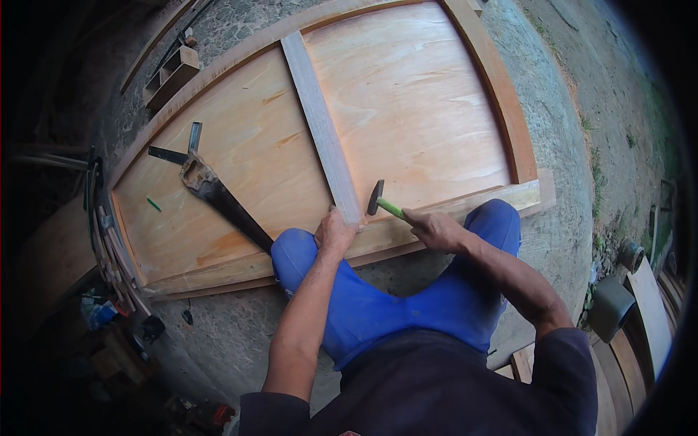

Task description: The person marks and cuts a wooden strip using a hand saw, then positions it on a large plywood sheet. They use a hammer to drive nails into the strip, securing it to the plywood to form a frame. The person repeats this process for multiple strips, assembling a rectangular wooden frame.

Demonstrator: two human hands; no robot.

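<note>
My right hand (438,230) is closed round the green handle of a hammer (392,208). Its dark head is held near the close end of a wooden crosspiece (320,123). That greyish strip runs across a large framed plywood panel (403,87). At the crosspiece's near end my left hand (337,231) grips it, fingers partly hidden by the wood. The near frame rail (465,206) passes beneath both hands. Whether a nail is there, I cannot make out.
A handsaw (225,207) lies on the panel left of my knee, beside a dark metal square (169,154) and a green pencil-like stick (153,204). Beyond the panel's left edge is a wooden box (172,77). Wood strips (116,251) are piled at left; a grey container (611,309) stands right.
</note>
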